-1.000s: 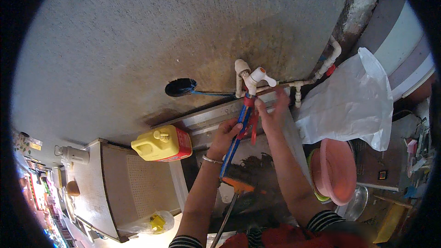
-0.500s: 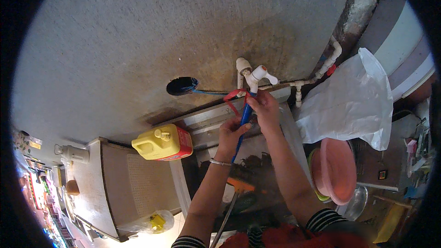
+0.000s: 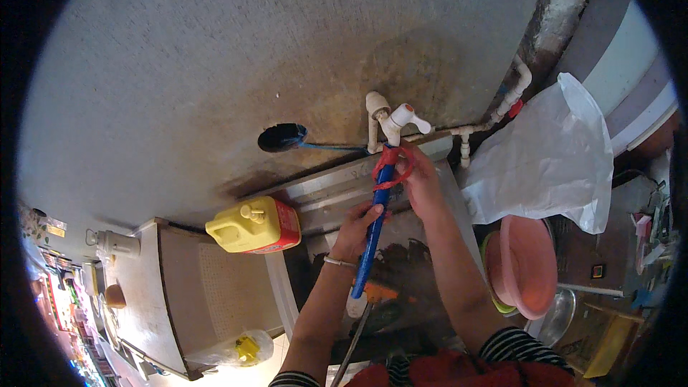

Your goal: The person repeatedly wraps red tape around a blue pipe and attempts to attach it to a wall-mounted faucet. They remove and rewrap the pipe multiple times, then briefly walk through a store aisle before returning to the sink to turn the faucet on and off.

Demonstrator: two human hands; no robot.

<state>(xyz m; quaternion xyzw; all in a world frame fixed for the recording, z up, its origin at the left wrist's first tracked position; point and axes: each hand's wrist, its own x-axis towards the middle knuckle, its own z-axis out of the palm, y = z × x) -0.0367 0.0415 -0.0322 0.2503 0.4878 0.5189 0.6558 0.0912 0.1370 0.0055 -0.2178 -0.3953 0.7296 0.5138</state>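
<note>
In the head view, a long blue plastic handle (image 3: 373,233) was seen gripped around its middle by the left hand (image 3: 358,226), fingers closed on it. The handle's upper end was held up against the white plastic wall tap (image 3: 396,120), where a red cord loop (image 3: 390,166) was pinched in the fingers of the right hand (image 3: 419,179), just under the tap's spout. The handle ran down over a dark wet sink basin (image 3: 401,272) below the grey rough wall (image 3: 287,50). To the left, a yellow plastic jerrycan (image 3: 247,226) lay on a worktop (image 3: 179,294). To the right, a white plastic bag (image 3: 548,161) hung above a pink plastic basin (image 3: 527,265).
</note>
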